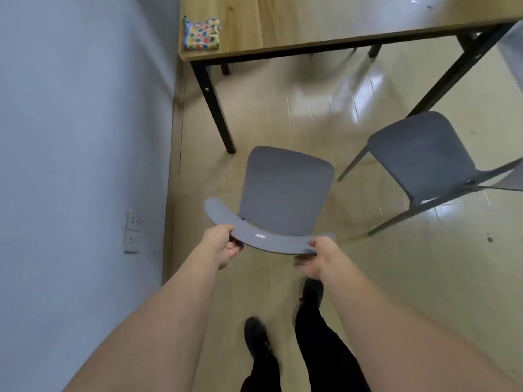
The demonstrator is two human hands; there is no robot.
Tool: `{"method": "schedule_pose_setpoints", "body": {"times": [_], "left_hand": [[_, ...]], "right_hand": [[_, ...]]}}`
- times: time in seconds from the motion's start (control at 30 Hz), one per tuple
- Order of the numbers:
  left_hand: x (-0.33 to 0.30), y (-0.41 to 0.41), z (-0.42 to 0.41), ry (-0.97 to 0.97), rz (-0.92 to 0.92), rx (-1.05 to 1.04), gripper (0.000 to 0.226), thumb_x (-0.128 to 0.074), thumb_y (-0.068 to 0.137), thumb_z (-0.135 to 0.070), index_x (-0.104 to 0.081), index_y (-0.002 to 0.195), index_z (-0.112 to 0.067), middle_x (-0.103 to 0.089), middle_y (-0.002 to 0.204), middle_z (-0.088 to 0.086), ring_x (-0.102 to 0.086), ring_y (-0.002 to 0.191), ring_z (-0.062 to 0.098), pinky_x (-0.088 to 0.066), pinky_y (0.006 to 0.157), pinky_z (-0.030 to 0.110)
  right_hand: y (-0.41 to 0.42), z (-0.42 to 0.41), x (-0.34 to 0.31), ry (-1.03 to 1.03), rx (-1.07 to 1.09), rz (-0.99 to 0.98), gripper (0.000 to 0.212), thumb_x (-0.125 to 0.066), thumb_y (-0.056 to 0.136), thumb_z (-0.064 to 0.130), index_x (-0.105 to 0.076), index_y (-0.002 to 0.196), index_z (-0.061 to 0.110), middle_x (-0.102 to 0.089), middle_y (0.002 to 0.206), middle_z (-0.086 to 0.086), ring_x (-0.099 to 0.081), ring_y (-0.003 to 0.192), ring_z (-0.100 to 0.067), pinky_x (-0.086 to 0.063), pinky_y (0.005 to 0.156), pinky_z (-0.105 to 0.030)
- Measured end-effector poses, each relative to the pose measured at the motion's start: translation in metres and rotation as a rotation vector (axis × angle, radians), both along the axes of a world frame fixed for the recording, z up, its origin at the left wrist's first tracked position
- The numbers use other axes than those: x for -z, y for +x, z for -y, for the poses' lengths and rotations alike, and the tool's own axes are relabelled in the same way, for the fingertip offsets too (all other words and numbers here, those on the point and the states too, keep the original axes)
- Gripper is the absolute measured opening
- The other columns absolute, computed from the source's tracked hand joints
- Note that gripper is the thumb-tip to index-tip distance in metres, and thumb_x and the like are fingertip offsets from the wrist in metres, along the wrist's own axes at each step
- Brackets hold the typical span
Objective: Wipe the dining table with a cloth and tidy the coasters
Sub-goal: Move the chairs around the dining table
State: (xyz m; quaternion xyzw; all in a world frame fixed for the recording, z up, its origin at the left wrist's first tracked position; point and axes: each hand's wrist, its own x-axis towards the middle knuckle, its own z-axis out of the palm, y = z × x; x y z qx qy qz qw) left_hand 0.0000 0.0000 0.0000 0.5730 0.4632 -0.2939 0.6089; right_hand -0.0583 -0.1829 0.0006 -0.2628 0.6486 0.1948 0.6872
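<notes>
Both hands grip the curved top of a grey chair's backrest [271,241]: the left hand [223,244] curls round its left end, the right hand [317,258] round its right end. 2 grey chairs show; the second chair [418,159] is cut off at right. 1 patterned folded cloth [201,34] lies on the wooden dining table's [325,21] near left corner. Fingertips are hidden under the backrest.
</notes>
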Motion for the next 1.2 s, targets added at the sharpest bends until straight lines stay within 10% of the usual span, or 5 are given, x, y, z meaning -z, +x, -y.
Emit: {"method": "schedule_pose_setpoints", "body": {"times": [0.17,0.4,0.73,0.87,1.2], "left_hand": [[0.001,0.021,0.021,0.081,-0.079,0.023,0.024,-0.030,0.100,0.004,-0.049,0.111,-0.005,-0.065,0.085,0.015,-0.066,0.076,0.027,-0.052,0.076,0.042],[-0.032,0.082,0.072,0.045,0.003,-0.001,0.031,-0.032,0.100,0.005,-0.042,0.128,0.005,-0.062,0.102,0.023,-0.063,0.093,0.035,-0.052,0.081,0.045],[-0.048,0.190,0.137,-0.161,0.057,0.016,0.016,-0.036,0.097,-0.002,-0.051,0.097,0.004,-0.064,0.104,0.028,-0.062,0.106,0.041,-0.050,0.099,0.050],[-0.068,0.261,0.166,-0.155,0.109,0.035,0.019,-0.033,0.097,0.001,-0.051,0.092,0.005,-0.063,0.094,0.028,-0.064,0.094,0.040,-0.056,0.083,0.047],[-0.058,0.397,0.181,-0.274,0.117,-0.175,0.014,-0.039,0.096,0.004,-0.048,0.107,0.003,-0.059,0.114,0.031,-0.061,0.109,0.045,-0.053,0.090,0.051]], "right_hand": [[0.029,0.021,0.011,-0.019,0.102,-0.069,0.039,-0.042,0.095,-0.006,-0.051,0.131,0.003,-0.058,0.128,-0.013,-0.059,0.115,-0.034,-0.049,0.094,-0.046],[0.088,0.084,-0.013,-0.083,0.045,0.094,0.040,-0.032,0.095,-0.010,-0.046,0.132,-0.002,-0.053,0.133,-0.021,-0.053,0.121,-0.036,-0.046,0.081,-0.043],[0.204,0.172,-0.031,-0.047,-0.061,0.240,0.025,-0.041,0.097,0.000,-0.046,0.121,-0.005,-0.056,0.124,-0.025,-0.058,0.109,-0.036,-0.048,0.091,-0.042],[0.275,0.200,-0.049,-0.065,-0.085,0.293,0.037,-0.038,0.094,-0.005,-0.043,0.131,-0.006,-0.055,0.122,-0.026,-0.056,0.112,-0.038,-0.048,0.089,-0.044],[0.433,0.225,-0.051,-0.066,-0.117,0.273,0.014,-0.041,0.094,-0.006,-0.047,0.084,0.001,-0.053,0.085,-0.018,-0.055,0.077,-0.029,-0.047,0.090,-0.042]]}}
